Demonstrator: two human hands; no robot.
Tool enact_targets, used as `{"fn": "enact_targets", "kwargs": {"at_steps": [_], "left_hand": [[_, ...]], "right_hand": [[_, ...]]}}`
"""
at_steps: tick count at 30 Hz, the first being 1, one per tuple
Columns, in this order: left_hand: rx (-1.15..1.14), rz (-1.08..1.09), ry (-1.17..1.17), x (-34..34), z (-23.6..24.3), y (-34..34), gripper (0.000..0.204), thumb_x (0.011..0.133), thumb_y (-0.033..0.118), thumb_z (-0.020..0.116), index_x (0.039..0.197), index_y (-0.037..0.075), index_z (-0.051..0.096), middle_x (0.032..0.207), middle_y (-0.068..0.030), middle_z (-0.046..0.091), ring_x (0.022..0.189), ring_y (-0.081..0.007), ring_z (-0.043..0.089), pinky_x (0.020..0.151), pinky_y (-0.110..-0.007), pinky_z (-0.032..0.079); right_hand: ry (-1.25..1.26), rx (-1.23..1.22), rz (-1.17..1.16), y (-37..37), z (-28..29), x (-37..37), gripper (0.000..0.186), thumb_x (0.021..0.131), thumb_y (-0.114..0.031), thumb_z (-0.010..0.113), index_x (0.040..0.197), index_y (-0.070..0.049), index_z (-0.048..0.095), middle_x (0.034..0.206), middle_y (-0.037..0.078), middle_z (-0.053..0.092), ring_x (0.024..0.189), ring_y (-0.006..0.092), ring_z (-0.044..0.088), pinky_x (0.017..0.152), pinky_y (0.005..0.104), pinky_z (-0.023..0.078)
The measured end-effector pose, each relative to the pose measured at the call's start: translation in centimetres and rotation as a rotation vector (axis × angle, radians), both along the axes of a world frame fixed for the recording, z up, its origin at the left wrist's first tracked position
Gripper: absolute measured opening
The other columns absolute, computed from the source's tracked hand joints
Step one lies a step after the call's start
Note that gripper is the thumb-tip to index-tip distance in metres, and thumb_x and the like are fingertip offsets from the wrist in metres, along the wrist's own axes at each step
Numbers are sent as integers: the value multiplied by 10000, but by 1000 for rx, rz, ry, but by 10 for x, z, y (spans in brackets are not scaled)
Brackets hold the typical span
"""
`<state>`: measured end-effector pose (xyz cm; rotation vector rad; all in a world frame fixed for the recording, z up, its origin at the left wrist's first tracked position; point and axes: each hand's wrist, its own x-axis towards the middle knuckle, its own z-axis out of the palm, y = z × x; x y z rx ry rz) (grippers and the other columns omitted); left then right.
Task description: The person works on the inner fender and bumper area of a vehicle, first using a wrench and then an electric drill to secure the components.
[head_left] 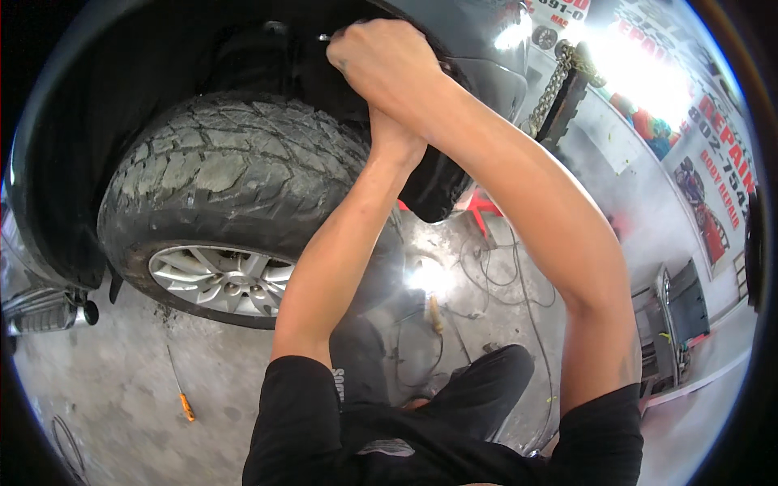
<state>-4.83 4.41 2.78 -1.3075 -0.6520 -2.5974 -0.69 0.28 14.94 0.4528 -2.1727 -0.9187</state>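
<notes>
My right hand (382, 65) is raised high at the front of a dark car's wheel well, its fingers curled into a fist. A small shiny metal tip (324, 37) sticks out beside the fist; the rest of that piece is hidden. Crossing beneath the right forearm, my left hand (395, 139) reaches up toward the edge of the bumper (486, 85), its fingers covered by the right arm. Close to the left of both arms stands a large muddy tire (235, 166) on a silver spoked wheel (219, 275). Black wheel well liner (251, 61) lies in shadow above it.
On the concrete floor lie an orange-handled screwdriver (187, 407), a glowing work light (428, 279) and loose cable (527, 300). A side step (49, 316) juts out at left. At right hang a metal chain (553, 89) and wall posters (709, 202).
</notes>
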Motion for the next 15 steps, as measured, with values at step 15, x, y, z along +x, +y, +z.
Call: {"fn": "enact_targets", "kwargs": {"at_steps": [15], "left_hand": [[118,-655,-176,28,8,-28,419,1015,221,668,1364,82,484,1217,-62,622,1128,-210,637,1004,-389,528]], "right_hand": [[51,-48,-37,4,-5,24,190,766,-120,692,941,-47,706,866,88,730,823,259,754,606,353,612]]}}
